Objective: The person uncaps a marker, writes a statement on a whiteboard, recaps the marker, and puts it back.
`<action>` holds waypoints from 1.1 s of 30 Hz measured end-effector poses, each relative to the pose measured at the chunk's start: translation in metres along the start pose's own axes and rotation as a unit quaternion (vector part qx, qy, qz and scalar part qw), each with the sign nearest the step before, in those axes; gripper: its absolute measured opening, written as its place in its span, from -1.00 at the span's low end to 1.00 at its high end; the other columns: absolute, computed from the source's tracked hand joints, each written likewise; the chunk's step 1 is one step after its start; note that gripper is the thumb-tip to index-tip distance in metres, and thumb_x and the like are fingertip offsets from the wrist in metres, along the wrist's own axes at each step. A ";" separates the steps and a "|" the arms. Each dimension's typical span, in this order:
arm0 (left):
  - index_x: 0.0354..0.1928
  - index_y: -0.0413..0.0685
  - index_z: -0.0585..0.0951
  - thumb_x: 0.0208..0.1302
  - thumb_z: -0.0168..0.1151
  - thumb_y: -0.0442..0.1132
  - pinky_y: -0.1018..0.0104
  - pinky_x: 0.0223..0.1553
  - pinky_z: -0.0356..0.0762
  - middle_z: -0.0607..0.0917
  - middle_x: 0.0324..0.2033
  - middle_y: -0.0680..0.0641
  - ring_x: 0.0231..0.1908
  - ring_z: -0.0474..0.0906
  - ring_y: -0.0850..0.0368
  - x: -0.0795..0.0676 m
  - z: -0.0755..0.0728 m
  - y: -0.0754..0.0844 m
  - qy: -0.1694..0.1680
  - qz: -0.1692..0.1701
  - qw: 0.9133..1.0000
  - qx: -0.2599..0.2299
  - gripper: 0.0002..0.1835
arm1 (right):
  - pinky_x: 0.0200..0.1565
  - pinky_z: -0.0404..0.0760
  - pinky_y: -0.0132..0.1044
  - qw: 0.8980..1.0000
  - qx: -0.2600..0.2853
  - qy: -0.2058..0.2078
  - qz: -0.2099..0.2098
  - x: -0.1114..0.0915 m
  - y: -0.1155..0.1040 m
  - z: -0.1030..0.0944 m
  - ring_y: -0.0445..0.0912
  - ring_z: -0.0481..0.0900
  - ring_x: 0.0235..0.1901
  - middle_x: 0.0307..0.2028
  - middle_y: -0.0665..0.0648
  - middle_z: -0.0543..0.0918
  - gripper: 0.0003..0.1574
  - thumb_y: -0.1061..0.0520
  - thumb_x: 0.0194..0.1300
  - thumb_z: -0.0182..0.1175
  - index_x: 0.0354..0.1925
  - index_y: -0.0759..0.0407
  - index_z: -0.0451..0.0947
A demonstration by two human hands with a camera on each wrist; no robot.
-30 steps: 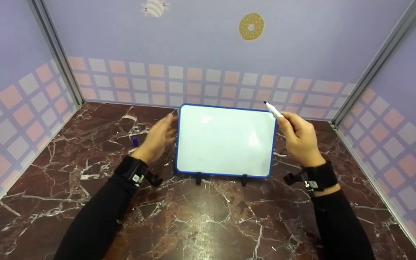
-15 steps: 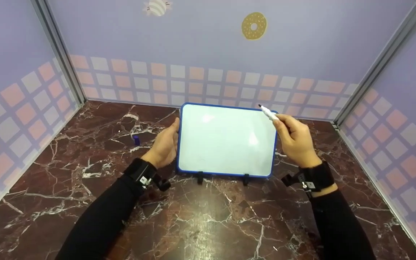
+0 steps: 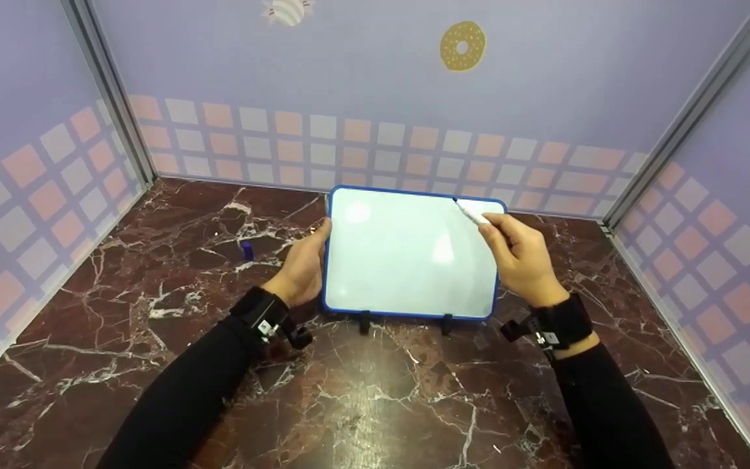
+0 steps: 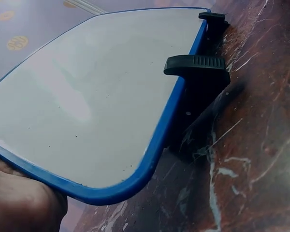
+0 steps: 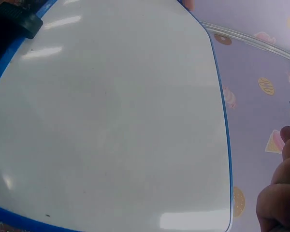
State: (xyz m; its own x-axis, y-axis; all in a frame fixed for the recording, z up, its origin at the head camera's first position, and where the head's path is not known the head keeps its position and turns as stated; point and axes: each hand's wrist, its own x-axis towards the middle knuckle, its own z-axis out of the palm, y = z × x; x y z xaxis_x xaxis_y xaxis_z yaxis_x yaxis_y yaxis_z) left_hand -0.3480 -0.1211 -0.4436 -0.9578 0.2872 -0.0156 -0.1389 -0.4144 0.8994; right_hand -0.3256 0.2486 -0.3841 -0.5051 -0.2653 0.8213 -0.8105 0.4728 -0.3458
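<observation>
While the left hand [image 3: 300, 267], finger state hidden, steadied the whiteboard [image 3: 401, 260] on the table [image 3: 349, 404], the right hand [image 3: 526, 260] pinched the marker [image 3: 472, 212] near the board's far edge; this apparent positioning step called for tip contact.

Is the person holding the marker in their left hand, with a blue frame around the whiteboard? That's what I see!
Not quite: the marker is in the right hand, as the head view shows. The whiteboard does have a blue frame around it.

Black sleeves [image 3: 166, 391], wide wristbands [image 3: 573, 318] — also black
</observation>
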 end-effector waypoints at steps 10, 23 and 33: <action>0.22 -0.21 0.61 0.80 -0.04 0.19 0.01 0.04 0.75 0.75 -0.03 -0.18 -0.03 0.71 -0.08 -0.001 0.006 -0.005 -0.017 0.018 1.000 -0.014 -0.43 | -0.50 0.25 -0.41 0.999 0.003 -0.037 0.005 -0.004 -0.001 0.011 -0.21 0.31 -0.57 -0.50 0.09 0.52 -0.80 0.43 0.58 0.28 0.08 0.40 0.75; 0.43 -0.24 0.50 0.83 -0.10 0.16 0.06 0.10 0.72 0.71 0.07 -0.18 0.03 0.68 -0.06 -0.002 0.013 -0.008 -0.039 0.022 0.999 -0.008 -0.39 | -0.48 0.27 -0.40 0.997 0.016 -0.081 0.008 -0.005 -0.008 0.026 -0.20 0.33 -0.55 -0.45 0.05 0.55 -0.81 0.35 0.62 0.28 0.10 0.34 0.74; 0.43 -0.19 0.52 0.82 -0.12 0.21 0.01 0.08 0.75 0.72 0.08 -0.19 0.04 0.70 -0.08 -0.005 0.013 -0.012 -0.056 0.013 0.998 0.008 -0.37 | -0.51 0.26 -0.40 0.992 0.028 -0.123 0.009 -0.011 -0.016 0.040 -0.23 0.28 -0.55 -0.46 0.01 0.49 -0.79 0.31 0.66 0.26 0.14 0.37 0.71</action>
State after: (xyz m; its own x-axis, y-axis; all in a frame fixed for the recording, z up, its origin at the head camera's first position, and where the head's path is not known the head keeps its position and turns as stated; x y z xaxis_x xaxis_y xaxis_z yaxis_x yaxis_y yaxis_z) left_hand -0.3385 -0.1061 -0.4484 -0.9267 0.3718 0.0552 -0.1103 -0.4093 0.9057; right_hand -0.3188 0.2102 -0.4060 -0.5716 -0.4578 0.6810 -0.8121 0.4345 -0.3895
